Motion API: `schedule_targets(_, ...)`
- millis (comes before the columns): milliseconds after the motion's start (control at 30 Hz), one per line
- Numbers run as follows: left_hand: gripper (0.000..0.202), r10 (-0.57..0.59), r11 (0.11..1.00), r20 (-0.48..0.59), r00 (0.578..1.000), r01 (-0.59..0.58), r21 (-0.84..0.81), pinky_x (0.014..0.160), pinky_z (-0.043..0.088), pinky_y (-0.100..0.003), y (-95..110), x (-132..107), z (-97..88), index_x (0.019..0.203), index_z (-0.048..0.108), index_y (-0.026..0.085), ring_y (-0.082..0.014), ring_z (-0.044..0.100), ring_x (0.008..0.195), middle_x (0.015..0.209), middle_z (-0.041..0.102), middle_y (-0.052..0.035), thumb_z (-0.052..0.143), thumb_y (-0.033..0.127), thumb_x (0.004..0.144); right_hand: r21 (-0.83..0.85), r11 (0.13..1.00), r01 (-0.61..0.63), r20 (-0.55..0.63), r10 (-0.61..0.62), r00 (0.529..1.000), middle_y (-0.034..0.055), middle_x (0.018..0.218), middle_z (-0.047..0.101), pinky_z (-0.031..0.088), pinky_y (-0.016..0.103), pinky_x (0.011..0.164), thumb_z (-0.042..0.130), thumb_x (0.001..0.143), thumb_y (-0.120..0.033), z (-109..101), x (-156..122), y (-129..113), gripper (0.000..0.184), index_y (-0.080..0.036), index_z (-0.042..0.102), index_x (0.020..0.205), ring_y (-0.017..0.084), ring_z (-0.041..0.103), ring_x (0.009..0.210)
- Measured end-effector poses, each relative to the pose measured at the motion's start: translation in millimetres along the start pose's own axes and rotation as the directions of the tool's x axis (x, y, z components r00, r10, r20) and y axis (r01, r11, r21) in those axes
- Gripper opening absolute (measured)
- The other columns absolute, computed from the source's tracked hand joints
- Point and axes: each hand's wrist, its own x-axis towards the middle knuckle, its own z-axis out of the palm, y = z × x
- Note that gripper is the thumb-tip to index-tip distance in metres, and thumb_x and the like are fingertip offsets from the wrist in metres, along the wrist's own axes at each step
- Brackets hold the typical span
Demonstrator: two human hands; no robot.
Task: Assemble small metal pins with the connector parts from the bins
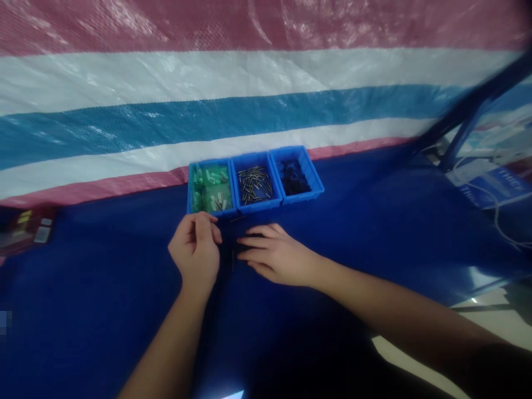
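My left hand point(196, 250) is closed, its fingers curled in just before the left bin; what it holds, if anything, is hidden. To the right, my right hand point(276, 256) lies low over the blue table with its fingers stretched out. Between the two hands a thin metal pin point(233, 260) lies on the tabletop, close to the right fingertips. A second thin pin point(238, 219) lies near the bins' front edge. Many similar metal pins point(254, 185) fill the middle blue bin point(261, 207).
The left blue bin point(189, 188) holds clear and whitish small pieces in green plastic. Dark small parts point(294, 177) lie in the right bin point(312, 172). A striped tarp point(249, 122) hangs behind. A dark red box point(31, 230) stands left; a white cable point(496, 216) hangs right.
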Motion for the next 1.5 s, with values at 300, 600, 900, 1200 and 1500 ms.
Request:
schedule_targets(300, 0.033, 0.020, 0.993, 0.091, 0.996, -0.030, 0.112, 0.052, 0.044, -0.021, -3, -4, 0.6, 0.081, 0.062, 0.018, -0.0093, 0.052, 0.048, 0.053, 0.049, 0.0045, 0.049, 0.043, 0.100, 0.108, 0.994, -0.012, -0.069, 0.020, 0.997, 0.0074, 0.125, 0.071, 0.041, 0.043, 0.104, 0.057, 0.098, -0.021, 0, 0, 3, 0.016, -0.020, 0.072, 0.103, 0.025, 0.053, 0.128)
schedule_targets(600, 0.022, 0.146, 0.914, 0.365, 0.920, -0.267, 0.306, 0.058, 0.046, -0.021, 4, -12, -1.4, 0.091, 0.072, 0.019, -0.0106, 0.061, 0.059, 0.070, 0.069, 0.0009, 0.058, 0.036, 0.093, 0.328, 0.933, -0.147, -0.479, 0.298, 0.826, 0.0038, 0.091, 0.073, 0.052, 0.038, 0.086, 0.065, 0.092, -0.019, -3, 4, 7, 0.007, -0.023, 0.069, 0.096, 0.021, 0.064, 0.091)
schedule_targets(900, 0.018, 0.228, 0.912, 0.509, 0.830, -0.365, 0.187, 0.062, 0.049, -0.020, 1, -11, 0.1, 0.102, 0.075, 0.021, -0.0086, 0.057, 0.056, 0.066, 0.064, 0.0038, 0.062, 0.028, 0.092, 0.406, 0.907, -0.112, -0.507, 0.326, 0.798, 0.0041, 0.106, 0.076, 0.055, 0.036, 0.092, 0.059, 0.096, -0.019, -2, 4, 6, 0.019, -0.024, 0.071, 0.110, 0.018, 0.069, 0.099)
schedule_targets(1200, 0.014, 0.256, 0.873, 0.511, 0.821, -0.423, 0.242, 0.060, 0.047, -0.018, -3, -10, -0.3, 0.101, 0.072, 0.022, -0.0066, 0.054, 0.053, 0.062, 0.058, 0.0068, 0.066, 0.027, 0.091, 0.628, 0.738, -0.247, -0.398, 0.577, 0.713, 0.0013, 0.086, 0.078, 0.058, 0.027, 0.074, 0.072, 0.089, -0.030, -2, 5, 2, 0.011, -0.021, 0.069, 0.094, 0.017, 0.076, 0.082)
schedule_targets(1500, 0.015, 0.215, 0.868, 0.516, 0.829, -0.404, 0.288, 0.061, 0.047, -0.017, 0, -10, -2.2, 0.100, 0.070, 0.021, -0.0066, 0.061, 0.059, 0.073, 0.068, 0.0050, 0.057, 0.028, 0.097, 0.569, 0.801, -0.184, -0.462, 0.497, 0.735, 0.0022, 0.093, 0.078, 0.059, 0.027, 0.076, 0.072, 0.089, -0.025, 1, 6, 5, 0.013, -0.022, 0.072, 0.102, 0.016, 0.074, 0.085)
